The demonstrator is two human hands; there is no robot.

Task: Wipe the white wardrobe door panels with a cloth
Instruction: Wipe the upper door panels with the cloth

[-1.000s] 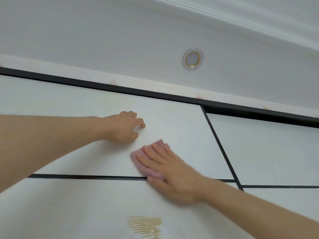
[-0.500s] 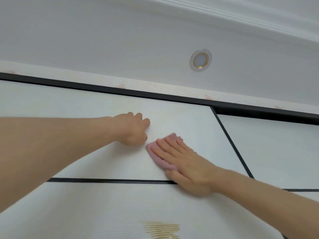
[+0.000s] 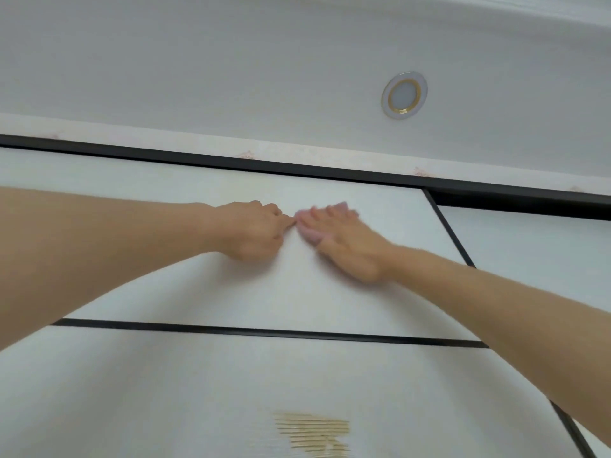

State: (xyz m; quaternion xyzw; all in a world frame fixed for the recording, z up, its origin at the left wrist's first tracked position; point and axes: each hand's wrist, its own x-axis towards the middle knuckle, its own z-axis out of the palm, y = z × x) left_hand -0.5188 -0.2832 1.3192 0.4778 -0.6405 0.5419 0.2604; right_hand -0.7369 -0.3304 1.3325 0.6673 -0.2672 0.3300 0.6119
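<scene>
- Two hands up on the top panel point(image 3: 330, 302) of the white wardrobe door, both arms bare and reaching up from below.
- Right hand point(image 3: 350, 242) — fingers straight and spread, laid flat over the one pink cloth point(image 3: 305, 231), pressing it against the panel. Hand is blurred.
- Cloth mostly hidden under that hand; only its left edge and a bit above the fingertips show. It sits high on the panel, below the black top rail point(image 3: 297, 168).
- Left hand point(image 3: 254, 231) — fingers curled in, knuckles against the panel, holding nothing; its fingertips just beside the cloth's edge. Cannot tell if they touch.
- Panels counted: three in view — the upper one, a lower one point(image 3: 165, 391) under a black strip, one more to the right point(image 3: 535, 252).
- One gold striped mark point(image 3: 312, 434) on the lower panel.
- One round ceiling light point(image 3: 404, 95) above.
</scene>
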